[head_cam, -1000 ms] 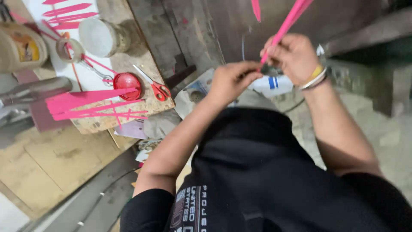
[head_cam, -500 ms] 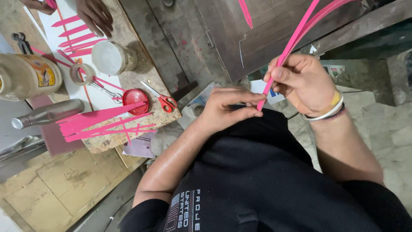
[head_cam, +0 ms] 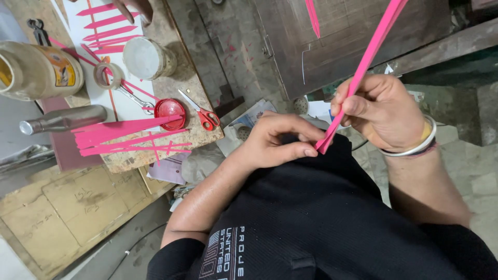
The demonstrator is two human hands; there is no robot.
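A long folded pink paper strip point(head_cam: 363, 65) runs up and out of the top of the head view. My right hand point(head_cam: 381, 111), with bangles on the wrist, grips it near its lower part. My left hand point(head_cam: 277, 140) pinches the strip's pointed bottom tip between thumb and fingers, just above my black-clothed lap. More pink paper strips point(head_cam: 127, 137) lie in a loose pile on the wooden board point(head_cam: 194, 85) to my left.
On the board lie red-handled scissors point(head_cam: 202, 114), a red round lid point(head_cam: 170, 111), a tape roll point(head_cam: 107, 75), a white cup point(head_cam: 145, 57), a metal bottle point(head_cam: 62, 120) and a glue jar point(head_cam: 36, 70). Another person's hand point(head_cam: 134, 8) rests at the board's far edge.
The view has shifted and drawn closer. My hands have come lower toward my lap, and my left fingers now pinch the strip's bottom tip.
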